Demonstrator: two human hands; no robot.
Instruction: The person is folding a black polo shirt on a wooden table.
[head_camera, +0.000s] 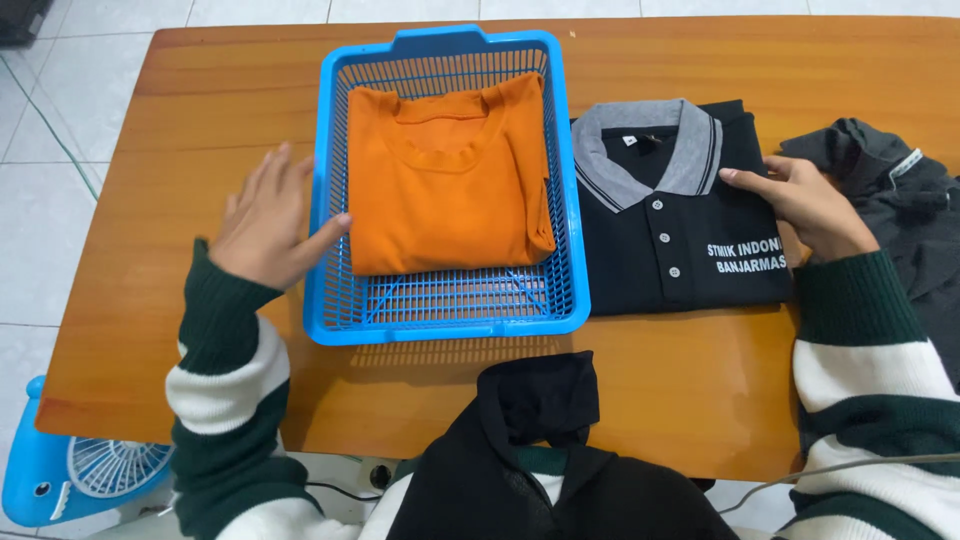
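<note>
A blue plastic basket (342, 300) stands on the wooden table (680, 370) with a folded orange shirt (440, 185) inside it. My left hand (268, 222) rests flat against the basket's left wall, fingers spread. Right of the basket lies a folded black polo shirt (650, 250) with a grey collar and white lettering. My right hand (805, 205) grips the polo's right edge, thumb on top.
A crumpled dark grey garment (900, 200) lies at the table's right end. A black cloth (540, 400) hangs over the near edge by my chest. A small blue fan (90, 470) sits on the tiled floor at lower left.
</note>
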